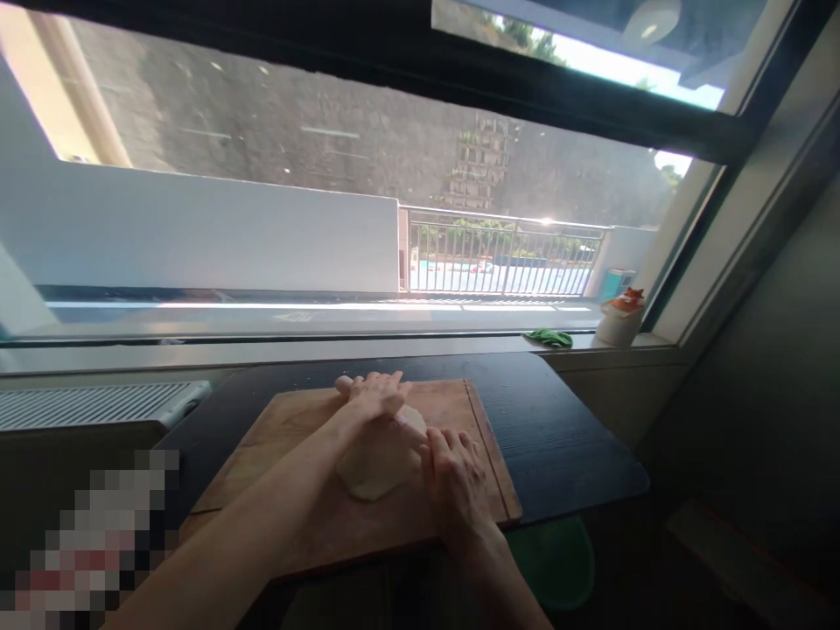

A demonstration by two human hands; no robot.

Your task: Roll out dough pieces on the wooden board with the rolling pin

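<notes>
A flattened piece of pale dough (374, 468) lies on a wooden board (255, 446). Across its far part runs a light rolling pin (410, 425), slanting from far left to near right. My left hand (381, 394) rests over the pin's far left part, with the tip of the pin showing beyond it. At the near right end, my right hand (456, 464) bends its fingers over the pin. My left forearm covers part of the board and the dough's left side. Both palms are hidden from view.
The board lies on a dark table (557, 446) below a wide window. A green cloth (549, 338) and a white container (618, 324) with an orange top sit on the sill. Left of the table is a ridged grey unit (98, 404). A green stool or tub (555, 564) shows underneath.
</notes>
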